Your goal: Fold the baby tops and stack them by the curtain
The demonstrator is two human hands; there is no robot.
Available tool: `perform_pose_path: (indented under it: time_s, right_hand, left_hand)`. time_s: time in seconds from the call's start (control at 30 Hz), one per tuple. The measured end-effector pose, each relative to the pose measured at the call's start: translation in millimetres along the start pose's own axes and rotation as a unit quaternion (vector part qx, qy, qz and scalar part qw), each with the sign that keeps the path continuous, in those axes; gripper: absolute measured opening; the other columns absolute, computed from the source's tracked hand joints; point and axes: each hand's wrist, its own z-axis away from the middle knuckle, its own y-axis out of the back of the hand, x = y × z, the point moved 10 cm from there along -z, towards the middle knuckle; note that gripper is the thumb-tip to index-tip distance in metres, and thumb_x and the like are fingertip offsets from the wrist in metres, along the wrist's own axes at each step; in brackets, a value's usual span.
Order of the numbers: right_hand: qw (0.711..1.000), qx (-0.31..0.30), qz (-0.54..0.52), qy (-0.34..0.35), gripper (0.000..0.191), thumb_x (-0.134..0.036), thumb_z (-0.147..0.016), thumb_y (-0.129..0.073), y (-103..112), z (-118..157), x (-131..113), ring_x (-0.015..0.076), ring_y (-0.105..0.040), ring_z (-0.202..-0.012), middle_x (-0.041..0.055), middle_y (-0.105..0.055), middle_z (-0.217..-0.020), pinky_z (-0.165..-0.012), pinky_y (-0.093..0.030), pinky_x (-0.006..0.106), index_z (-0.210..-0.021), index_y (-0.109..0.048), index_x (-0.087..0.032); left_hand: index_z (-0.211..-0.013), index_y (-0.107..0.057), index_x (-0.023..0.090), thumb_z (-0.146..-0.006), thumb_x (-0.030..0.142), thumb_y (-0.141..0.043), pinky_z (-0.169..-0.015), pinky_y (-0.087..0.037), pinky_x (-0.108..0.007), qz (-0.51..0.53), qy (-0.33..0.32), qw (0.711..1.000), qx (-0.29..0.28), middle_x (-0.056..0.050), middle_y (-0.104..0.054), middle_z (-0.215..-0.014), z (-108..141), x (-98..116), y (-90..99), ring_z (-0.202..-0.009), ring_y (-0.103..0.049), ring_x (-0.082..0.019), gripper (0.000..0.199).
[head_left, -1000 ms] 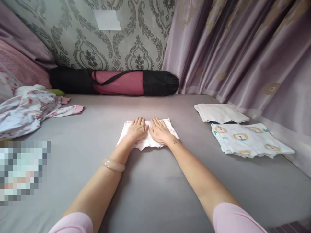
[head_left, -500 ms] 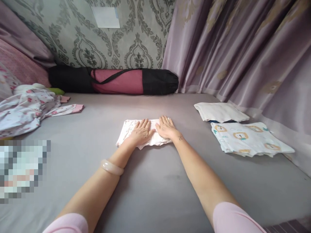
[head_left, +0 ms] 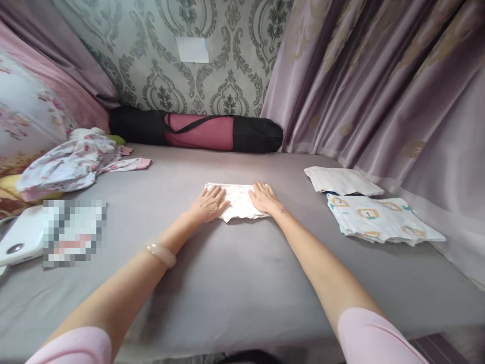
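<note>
A folded white cloth item [head_left: 240, 203] with a faint print lies flat on the grey sheet [head_left: 235, 273]; its exact kind is hard to make out. My left hand [head_left: 210, 203] rests palm down on its left end, fingers stretched out. On the right end lies my right hand [head_left: 264, 197], also flat with fingers extended. Both hands touch the cloth from above without gripping it. A pale bangle [head_left: 162, 255] circles my left wrist.
To the right lie a folded white cloth [head_left: 344, 180] and a folded patterned cloth [head_left: 384, 218]. At left are a crumpled floral garment [head_left: 71, 164], a white device [head_left: 25, 235] and a blurred-out item [head_left: 78, 232]. A long black and pink bag [head_left: 200, 132] lines the wall.
My left hand has slid toward the left end of the cloth, showing more of its middle. The right hand stays at its end. The view has shifted, bringing the white device in at left.
</note>
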Motion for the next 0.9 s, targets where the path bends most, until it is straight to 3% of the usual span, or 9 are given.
perform_pose_path:
  time_s: [0.13,0.3,0.43,0.57,0.63,0.73,0.8,0.9]
  right_hand:
    - [1.0,-0.009,-0.013,0.023,0.067,-0.04,-0.101,-0.018,8.8,1.9,-33.6,0.0263,-0.01,-0.152,0.0167,-0.017,-0.163,-0.122,-0.004,0.044,-0.154,-0.025,-0.001]
    - [0.995,0.006,-0.05,0.084,0.07,-0.046,-0.101,-0.014,1.9,2.4,-90.2,0.0235,-0.006,-0.152,0.0141,-0.013,-0.164,-0.122,-0.003,0.042,-0.156,-0.021,-0.003]
    - [0.996,-0.028,-0.046,0.076,0.071,-0.046,-0.101,-0.016,-15.2,-0.2,-94.3,0.0252,-0.008,-0.152,0.0153,-0.013,-0.164,-0.122,-0.004,0.042,-0.156,-0.018,-0.002]
    - [0.995,-0.072,-0.035,0.056,0.068,-0.041,-0.101,-0.021,-13.1,-5.7,-102.7,0.0271,-0.009,-0.152,0.0167,-0.012,-0.164,-0.122,-0.006,0.044,-0.155,-0.019,0.0]
    - [0.996,-0.056,-0.03,0.058,0.066,-0.038,-0.101,-0.024,-6.2,-8.9,-120.5,0.0279,-0.011,-0.151,0.0178,-0.015,-0.163,-0.122,-0.006,0.044,-0.154,-0.023,0.0]
    - [0.994,0.018,-0.046,0.096,0.064,-0.037,-0.101,-0.025,1.7,-9.9,-157.3,0.027,-0.013,-0.151,0.0176,-0.02,-0.162,-0.122,-0.007,0.044,-0.153,-0.026,0.0]
    - [0.991,0.046,-0.059,0.109,0.062,-0.035,-0.1,-0.027,-4.0,-8.2,-172.9,0.0264,-0.016,-0.15,0.0167,-0.024,-0.162,-0.122,-0.008,0.043,-0.152,-0.029,-0.001]
    - [0.99,0.064,-0.07,0.104,0.061,-0.034,-0.099,-0.03,-16.5,-6.1,-177.8,0.0264,-0.02,-0.149,0.016,-0.026,-0.161,-0.122,-0.011,0.043,-0.152,-0.031,-0.003]
  left_hand:
    - [-0.147,-0.037,0.017,-0.101,0.049,-0.021,-0.116,-0.026,-0.048,0.039,0.076,0.996,0.004,-0.016,-0.037,-0.155,33.3,-41.7,4.6,-0.144,-0.033,-0.029,0.059]
    - [-0.139,-0.045,0.017,-0.101,0.046,-0.019,-0.117,-0.025,-0.046,0.08,0.102,0.991,0.031,-0.013,-0.045,-0.15,47.4,-60.3,5.0,-0.143,-0.034,-0.026,0.054]
    - [-0.135,-0.047,0.011,-0.101,0.037,-0.021,-0.115,-0.03,-0.042,0.106,0.111,0.986,0.058,-0.017,-0.05,-0.145,47.6,-68.5,5.1,-0.137,-0.043,-0.025,0.051]
    - [-0.127,-0.053,0.011,-0.098,0.032,-0.027,-0.111,-0.035,-0.042,0.104,0.094,0.987,0.078,-0.018,-0.055,-0.138,47.7,-67.7,9.4,-0.13,-0.05,-0.026,0.044]
    - [-0.123,-0.056,0.013,-0.096,0.026,-0.029,-0.107,-0.04,-0.041,0.111,0.1,0.985,0.085,-0.017,-0.06,-0.132,48.4,-69.9,11.2,-0.124,-0.055,-0.026,0.04]
    - [-0.12,-0.058,0.015,-0.09,0.016,-0.03,-0.1,-0.046,-0.038,0.126,0.124,0.98,0.096,-0.015,-0.066,-0.121,50.4,-78.0,12.4,-0.114,-0.061,-0.024,0.041]
    - [-0.119,-0.059,0.016,-0.087,0.013,-0.032,-0.098,-0.047,-0.036,0.131,0.147,0.975,0.104,-0.014,-0.068,-0.119,52.1,-85.5,12.0,-0.113,-0.062,-0.023,0.042]
    - [-0.117,-0.061,0.015,-0.087,0.016,-0.032,-0.099,-0.046,-0.035,0.135,0.161,0.971,0.116,-0.014,-0.068,-0.119,53.4,-91.5,10.5,-0.113,-0.062,-0.023,0.042]
